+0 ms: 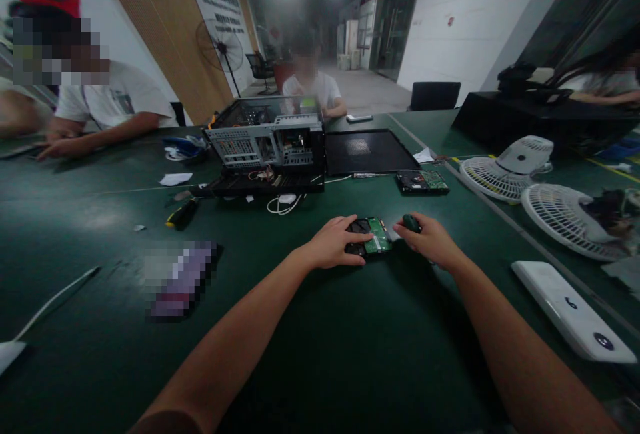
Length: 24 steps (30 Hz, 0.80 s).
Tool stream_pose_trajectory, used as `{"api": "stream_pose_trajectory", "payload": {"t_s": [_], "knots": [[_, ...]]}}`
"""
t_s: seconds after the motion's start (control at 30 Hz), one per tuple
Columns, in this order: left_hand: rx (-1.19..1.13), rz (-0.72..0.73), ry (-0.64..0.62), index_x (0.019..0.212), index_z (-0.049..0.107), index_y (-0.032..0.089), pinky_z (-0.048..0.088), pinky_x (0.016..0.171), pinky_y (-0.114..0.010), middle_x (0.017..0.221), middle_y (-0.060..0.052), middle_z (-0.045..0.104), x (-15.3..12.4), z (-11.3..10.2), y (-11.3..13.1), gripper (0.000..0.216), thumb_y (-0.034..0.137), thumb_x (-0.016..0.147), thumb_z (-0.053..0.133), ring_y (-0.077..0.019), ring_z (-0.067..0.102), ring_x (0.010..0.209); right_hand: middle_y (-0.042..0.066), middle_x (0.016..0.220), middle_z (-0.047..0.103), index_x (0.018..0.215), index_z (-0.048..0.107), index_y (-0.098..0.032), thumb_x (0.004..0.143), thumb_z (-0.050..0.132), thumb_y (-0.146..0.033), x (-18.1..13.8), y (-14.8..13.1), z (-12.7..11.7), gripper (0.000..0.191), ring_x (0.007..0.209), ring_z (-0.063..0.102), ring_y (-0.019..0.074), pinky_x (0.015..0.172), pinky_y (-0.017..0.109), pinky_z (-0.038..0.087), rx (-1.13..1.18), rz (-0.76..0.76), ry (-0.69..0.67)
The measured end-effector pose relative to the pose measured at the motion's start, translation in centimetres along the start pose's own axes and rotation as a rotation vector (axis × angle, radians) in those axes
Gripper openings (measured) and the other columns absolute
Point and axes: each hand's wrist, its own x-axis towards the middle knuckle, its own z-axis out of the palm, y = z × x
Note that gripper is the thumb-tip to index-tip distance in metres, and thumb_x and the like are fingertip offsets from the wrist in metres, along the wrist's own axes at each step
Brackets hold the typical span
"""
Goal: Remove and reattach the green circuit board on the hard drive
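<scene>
A hard drive (376,239) lies on the green table with its green circuit board facing up. My left hand (334,242) grips its left side, with fingers across the top and the thumb along the near edge. Just to the right of the drive, my right hand (427,239) is closed around a small tool with a dark green handle (411,223). Its pale end is close to the drive's right edge; I cannot tell whether they touch, nor the tool's exact kind. Farther back sits a second hard drive (423,182), board side up.
An opened computer case (265,144) stands at the back, beside a black side panel (370,152). A yellow-black screwdriver (181,214) and a pixelated purple object (186,279) lie left. White fan parts (500,177) and a white device (573,311) are right. Several people sit around the table.
</scene>
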Motion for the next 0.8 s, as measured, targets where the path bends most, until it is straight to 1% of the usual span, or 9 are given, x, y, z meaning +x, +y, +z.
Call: {"api": "stream_pose_trajectory", "payload": {"t_s": [0.13, 0.23, 0.33, 0.4, 0.5, 0.53, 0.6, 0.63, 0.8], "knots": [[0.026, -0.05, 0.023, 0.151, 0.052, 0.043, 0.026, 0.122, -0.056, 0.171, -0.005, 0.024, -0.3, 0.1, 0.5, 0.065, 0.064, 0.091, 0.065, -0.041, 0.028, 0.152, -0.009, 0.06, 0.046, 0.106, 0.06, -0.02, 0.082, 0.075, -0.053, 0.5, 1.3, 1.3, 0.043, 0.045, 0.041, 0.0074, 0.039, 0.02, 0.026, 0.429, 0.035, -0.025], [0.036, -0.139, 0.051, 0.152, 0.05, 0.043, 0.027, 0.121, -0.059, 0.172, -0.006, 0.023, -0.7, 0.3, 1.1, 0.066, 0.065, 0.091, 0.064, -0.0438, 0.028, 0.152, -0.007, 0.07, 0.052, 0.118, 0.057, -0.022, 0.08, 0.076, -0.052, 0.7, 1.8, 2.2, 0.052, 0.045, 0.044, 0.0066, 0.036, 0.018, 0.026, 0.515, 0.019, -0.002], [0.061, -0.217, 0.101, 0.152, 0.051, 0.042, 0.028, 0.12, -0.058, 0.171, -0.007, 0.025, -1.2, 0.5, 1.8, 0.064, 0.063, 0.093, 0.063, -0.0441, 0.03, 0.152, -0.007, 0.076, 0.057, 0.135, 0.05, -0.028, 0.084, 0.072, -0.052, 0.9, 2.0, 2.8, 0.061, 0.043, 0.047, 0.007, 0.034, 0.017, 0.029, 0.447, 0.024, 0.049], [0.069, -0.264, 0.14, 0.155, 0.047, 0.039, 0.03, 0.119, -0.058, 0.17, -0.01, 0.028, -1.5, 0.8, 2.4, 0.069, 0.063, 0.092, 0.063, -0.0439, 0.032, 0.151, -0.007, 0.076, 0.057, 0.141, 0.046, -0.032, 0.089, 0.066, -0.051, 1.1, 1.9, 2.9, 0.06, 0.044, 0.05, 0.0078, 0.034, 0.017, 0.033, 0.341, 0.03, 0.019], [0.023, -0.348, 0.212, 0.162, 0.034, 0.025, 0.034, 0.117, -0.055, 0.164, -0.018, 0.038, -1.9, 1.0, 3.1, 0.096, 0.072, 0.085, 0.065, -0.0431, 0.04, 0.147, -0.007, 0.072, 0.057, 0.139, 0.049, -0.031, 0.095, 0.057, -0.047, 1.8, 1.5, 2.8, 0.047, 0.045, 0.053, 0.0089, 0.035, 0.017, 0.037, 0.186, 0.081, -0.082], [-0.005, -0.374, 0.234, 0.162, 0.032, 0.019, 0.036, 0.117, -0.053, 0.161, -0.021, 0.042, -2.1, 1.0, 3.3, 0.1, 0.074, 0.085, 0.063, -0.0422, 0.043, 0.144, -0.007, 0.07, 0.057, 0.136, 0.05, -0.029, 0.096, 0.054, -0.045, 2.1, 1.3, 2.8, 0.043, 0.044, 0.054, 0.0093, 0.034, 0.017, 0.037, 0.156, 0.102, -0.104], [-0.063, -0.424, 0.272, 0.16, 0.034, 0.012, 0.039, 0.114, -0.049, 0.154, -0.023, 0.05, -2.3, 1.0, 3.6, 0.093, 0.072, 0.092, 0.054, -0.0393, 0.05, 0.14, -0.007, 0.066, 0.057, 0.129, 0.053, -0.026, 0.097, 0.053, -0.039, 2.7, 1.1, 2.7, 0.035, 0.041, 0.053, 0.01, 0.033, 0.018, 0.035, 0.127, 0.13, -0.124], [-0.091, -0.451, 0.289, 0.158, 0.037, 0.012, 0.041, 0.112, -0.047, 0.15, -0.023, 0.054, -2.5, 1.0, 3.7, 0.086, 0.069, 0.096, 0.05, -0.0378, 0.053, 0.137, -0.007, 0.064, 0.057, 0.126, 0.054, -0.025, 0.096, 0.053, -0.037, 2.9, 1.0, 2.7, 0.032, 0.039, 0.052, 0.01, 0.032, 0.018, 0.033, 0.119, 0.136, -0.126], [-0.209, -0.566, 0.352, 0.147, 0.05, 0.018, 0.051, 0.095, -0.04, 0.126, -0.017, 0.071, -3.3, 1.0, 3.4, 0.061, 0.058, 0.101, 0.045, -0.0319, 0.069, 0.114, -0.008, 0.061, 0.056, 0.119, 0.057, -0.026, 0.093, 0.057, -0.031, 2.8, 0.9, 3.0, 0.027, 0.037, 0.048, 0.0088, 0.031, 0.017, 0.028, 0.072, 0.137, -0.108]]}}
